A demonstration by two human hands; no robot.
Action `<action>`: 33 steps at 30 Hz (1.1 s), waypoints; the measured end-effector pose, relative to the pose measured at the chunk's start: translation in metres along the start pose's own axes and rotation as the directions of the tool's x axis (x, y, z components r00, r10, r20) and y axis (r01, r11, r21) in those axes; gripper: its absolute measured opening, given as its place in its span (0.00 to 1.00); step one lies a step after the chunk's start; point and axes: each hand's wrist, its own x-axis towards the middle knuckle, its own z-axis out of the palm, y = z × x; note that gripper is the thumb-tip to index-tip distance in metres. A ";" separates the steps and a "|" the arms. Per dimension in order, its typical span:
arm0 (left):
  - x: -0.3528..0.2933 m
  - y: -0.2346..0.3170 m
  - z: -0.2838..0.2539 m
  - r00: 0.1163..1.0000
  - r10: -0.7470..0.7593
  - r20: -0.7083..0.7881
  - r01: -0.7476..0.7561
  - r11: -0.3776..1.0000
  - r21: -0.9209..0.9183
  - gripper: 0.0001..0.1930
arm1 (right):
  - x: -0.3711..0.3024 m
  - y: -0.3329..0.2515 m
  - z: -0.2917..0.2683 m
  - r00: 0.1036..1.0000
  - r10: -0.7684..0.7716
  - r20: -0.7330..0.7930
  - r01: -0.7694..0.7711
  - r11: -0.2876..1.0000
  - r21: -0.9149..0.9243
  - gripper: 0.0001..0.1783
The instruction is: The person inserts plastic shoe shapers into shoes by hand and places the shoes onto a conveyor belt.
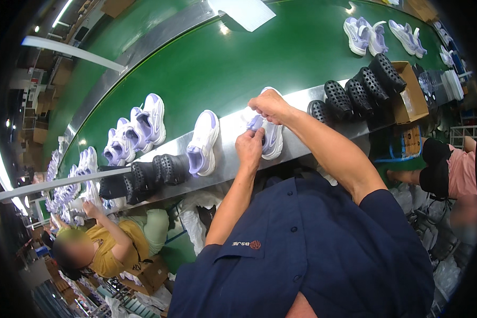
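A white and lilac sneaker (272, 144) rests on the metal ledge in front of me, toe pointing away. My left hand (250, 146) is closed on the lilac edge of its opening, thumb and fingers pinched together. Above the front of the same shoe, my right hand (272, 107) is curled shut with its fingertips close to the upper. What those right fingers pinch is hidden. Just left of my hands stands another white and lilac sneaker (203, 142), its heel toward me.
Black perforated shoe forms (338, 99) line the ledge at right beside a cardboard box (411, 95); more black forms (170, 168) stand at left. Sneakers (152, 119) sit on the green belt (206, 69). Co-workers in a yellow top (103, 249) and a pink top (462, 172) are nearby.
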 end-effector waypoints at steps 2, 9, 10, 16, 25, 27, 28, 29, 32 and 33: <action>0.002 -0.001 0.001 1.000 0.013 0.021 -0.015 0.997 0.074 0.16 | 0.020 0.016 -0.008 0.997 0.071 0.004 -0.071 0.997 -0.024 0.14; 0.004 -0.006 0.000 1.000 -0.024 -0.014 0.023 0.999 -0.044 0.17 | 0.025 0.073 -0.041 0.992 0.109 0.062 -0.112 0.992 0.053 0.09; 0.004 -0.007 0.000 0.999 0.003 -0.039 -0.005 0.999 -0.034 0.17 | 0.019 0.083 -0.038 0.992 0.112 0.063 -0.115 0.992 0.049 0.09; 0.005 -0.010 0.001 0.997 0.049 -0.062 -0.049 0.999 0.003 0.17 | -0.002 0.122 -0.018 0.999 0.035 0.009 -0.036 0.957 0.289 0.09; 0.002 -0.009 0.007 0.992 0.089 -0.092 -0.082 0.993 0.083 0.15 | 0.001 0.140 -0.003 0.990 -0.060 -0.124 0.071 0.994 0.080 0.14; -0.002 -0.009 0.012 0.988 0.117 -0.102 -0.102 0.985 0.138 0.15 | 0.002 0.143 -0.006 0.984 -0.085 -0.155 0.089 0.996 0.020 0.16; -0.004 -0.012 0.015 0.968 0.217 -0.126 -0.188 0.960 0.207 0.14 | 0.000 0.143 -0.009 0.983 -0.108 -0.146 0.099 0.993 -0.071 0.15; -0.006 -0.016 0.016 0.938 0.316 -0.143 -0.269 0.923 0.276 0.14 | -0.002 0.143 -0.011 0.982 -0.131 -0.136 0.108 0.981 -0.161 0.15; -0.018 -0.006 0.011 0.876 0.478 0.065 -0.481 0.855 0.195 0.12 | -0.021 0.141 -0.024 0.851 -0.424 -0.310 0.189 0.798 -0.572 0.12; -0.022 -0.005 0.001 0.866 0.495 0.063 -0.490 0.819 0.299 0.09 | -0.031 0.130 -0.026 0.909 -0.313 -0.274 0.125 0.834 -0.538 0.11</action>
